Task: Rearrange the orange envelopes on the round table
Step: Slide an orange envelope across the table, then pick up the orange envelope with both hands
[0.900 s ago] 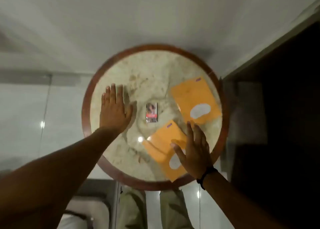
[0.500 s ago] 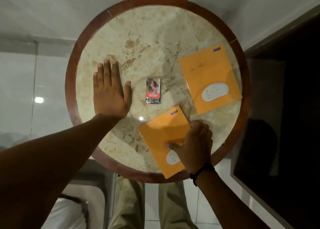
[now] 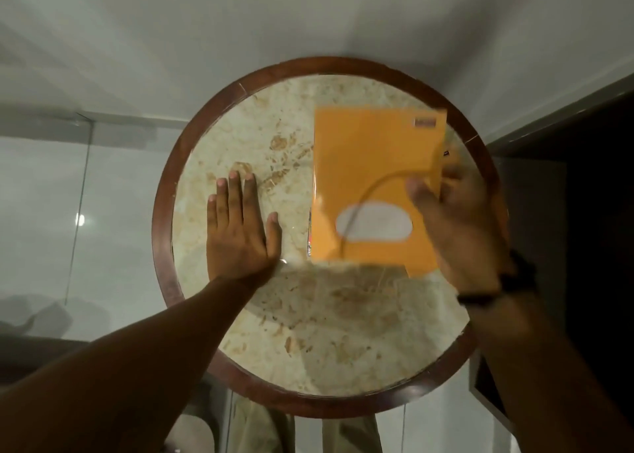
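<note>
- Right hand [image 3: 459, 226] is gripping an orange envelope [image 3: 374, 178] by its right edge, thumb on top and the other fingers behind it (the whole hand is motion-blurred, so I can't make out the finger placement).
- That envelope sits over the right half of the round table [image 3: 164, 233], and it looks lifted rather than lying flat. A second orange edge peeks out at its right side, so there may be another envelope right under it, can't say for sure.
- Left hand [image 3: 240, 233] is flat on the marble, fingers spread, holding nothing, well apart from the envelope.
- To do this bit well I'd keep the envelope level, line its edges up with whatever's beneath, and set it down inside the wooden rim instead of dropping it.
- Writing: there's a small dark label [image 3: 425, 122] in the top right corner and a white oval patch [image 3: 374, 221] low on the front, both too blurry to read.
</note>
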